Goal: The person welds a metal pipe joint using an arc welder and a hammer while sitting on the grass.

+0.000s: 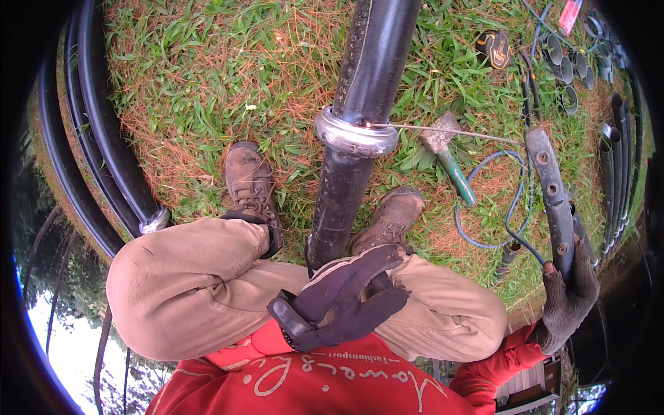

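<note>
A black pipe (379, 55) runs down the middle between my boots, with a shiny metal collar (356, 143) around its joint. My right hand (570, 304), in a grey knit glove, is closed around a dark welding electrode holder (550, 187) at the right. From the holder's far end a thin electrode rod (470, 132) reaches left to the collar's upper edge, where a small orange glow shows at its tip. Over my lap, my left hand (346, 297) in a dark glove has its fingers apart and holds nothing visible.
Beneath the rod lies a hammer (455, 178) with a green handle. A blue-grey cable (460, 225) loops over the grass beside it. More black pipes (104, 117) lie at the left, and others (615, 173) at the far right. Short pipe pieces (564, 69) sit at upper right.
</note>
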`<state>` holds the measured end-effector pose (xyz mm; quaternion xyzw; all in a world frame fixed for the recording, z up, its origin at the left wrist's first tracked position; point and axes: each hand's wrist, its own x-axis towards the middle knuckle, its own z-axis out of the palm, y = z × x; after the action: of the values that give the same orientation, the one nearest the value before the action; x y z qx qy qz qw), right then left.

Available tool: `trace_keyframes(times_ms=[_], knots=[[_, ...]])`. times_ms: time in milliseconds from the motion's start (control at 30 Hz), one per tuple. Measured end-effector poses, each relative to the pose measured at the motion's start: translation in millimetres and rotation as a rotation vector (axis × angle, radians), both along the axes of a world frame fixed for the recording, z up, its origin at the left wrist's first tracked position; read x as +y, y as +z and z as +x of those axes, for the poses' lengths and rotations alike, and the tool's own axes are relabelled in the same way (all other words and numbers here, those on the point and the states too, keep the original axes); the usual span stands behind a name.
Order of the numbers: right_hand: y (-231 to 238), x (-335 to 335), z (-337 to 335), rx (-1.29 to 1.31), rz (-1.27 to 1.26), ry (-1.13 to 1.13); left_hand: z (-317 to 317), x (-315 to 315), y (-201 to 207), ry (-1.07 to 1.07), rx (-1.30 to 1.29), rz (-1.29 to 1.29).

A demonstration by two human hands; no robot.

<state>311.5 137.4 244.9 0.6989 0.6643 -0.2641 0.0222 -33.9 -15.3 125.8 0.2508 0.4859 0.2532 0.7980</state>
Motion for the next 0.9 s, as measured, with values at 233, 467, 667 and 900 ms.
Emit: trace_keyframes(times_ms=[233,467,667,900], knots=[[1.1,2.8,-3.4,-0.007,-0.065,-0.007,3.2,-4.6,0.7,0.114,0.000,0.064],[-13.3,11.3,-7.7,-0.018,-0.587,-0.421,4.8,-12.9,0.6,0.163,-0.010,0.080],[-11.2,-0.7,-9.7,-0.041,0.089,0.082,-0.3,0.6,6.2,0.021,0.013,0.047],[15.6,-26.9,21.5,0.041,0.233,0.311,3.3,-11.5,-0.7,0.169,-0.075,0.087]])
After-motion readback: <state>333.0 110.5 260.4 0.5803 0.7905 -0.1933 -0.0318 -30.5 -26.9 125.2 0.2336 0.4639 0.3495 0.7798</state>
